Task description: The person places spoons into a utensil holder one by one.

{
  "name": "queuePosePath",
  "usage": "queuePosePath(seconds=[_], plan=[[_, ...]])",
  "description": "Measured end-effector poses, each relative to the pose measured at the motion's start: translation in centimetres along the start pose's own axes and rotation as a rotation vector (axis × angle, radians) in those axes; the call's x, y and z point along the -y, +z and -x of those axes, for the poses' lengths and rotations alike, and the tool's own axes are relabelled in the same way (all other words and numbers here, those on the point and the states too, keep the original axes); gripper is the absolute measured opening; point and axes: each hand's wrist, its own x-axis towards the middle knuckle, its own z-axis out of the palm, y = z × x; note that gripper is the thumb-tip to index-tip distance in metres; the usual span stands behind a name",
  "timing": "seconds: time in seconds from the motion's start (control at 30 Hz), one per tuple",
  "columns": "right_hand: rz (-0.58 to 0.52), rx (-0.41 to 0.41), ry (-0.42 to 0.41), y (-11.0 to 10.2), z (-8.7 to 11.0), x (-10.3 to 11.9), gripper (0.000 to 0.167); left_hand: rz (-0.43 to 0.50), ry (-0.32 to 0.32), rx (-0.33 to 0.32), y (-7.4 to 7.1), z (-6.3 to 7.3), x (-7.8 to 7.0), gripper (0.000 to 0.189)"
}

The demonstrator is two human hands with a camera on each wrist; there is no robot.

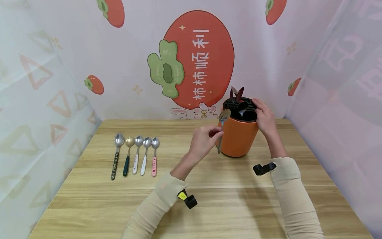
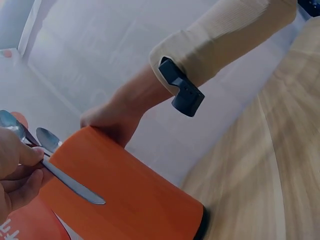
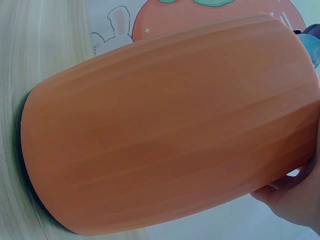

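Between thumb and fingers, my left hand (image 1: 204,141) pinches a metal spoon (image 1: 224,116) by its handle. Its bowl points up and its handle end hangs down in front of the orange utensil holder (image 1: 237,137). My right hand (image 1: 265,118) grips that holder at its right upper rim, partly hidden behind it in the left wrist view. A black slotted insert (image 1: 250,103) covers part of the holder's top. From the top stick up a dark spoon (image 1: 242,106) and several dark red utensil ends (image 1: 240,94). In the right wrist view the orange wall fills most of the picture.
Left on the wooden table (image 1: 98,205) lies a row of several spoons: one with a black patterned handle (image 1: 115,166), one dark green (image 1: 126,166), two white and one pink (image 1: 154,166). A printed cloth backdrop (image 1: 128,59) stands behind the table.
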Motion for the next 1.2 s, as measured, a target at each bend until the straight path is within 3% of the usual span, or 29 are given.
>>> queuePosePath(seconds=[0.4, 0.7, 1.0, 1.2], plan=[[-0.011, 0.010, 0.010, -0.1, -0.2, -0.3, 0.048, -0.007, 0.117, 0.017, 0.5, -2.1, -2.9, 0.014], [-0.003, 0.012, 0.010, -0.2, -0.3, -0.4, 0.047, -0.041, 0.196, 0.002, 1.1, -4.7, -4.5, 0.015], [-0.004, -0.007, 0.010, 0.1, -0.5, -0.5, 0.048, -0.015, 0.212, -0.024, 1.1, -7.5, -6.8, 0.018], [0.014, -0.005, 0.005, 0.0, -0.5, -0.5, 0.047, -0.043, 0.206, -0.045, 1.5, -8.8, -7.2, 0.016]])
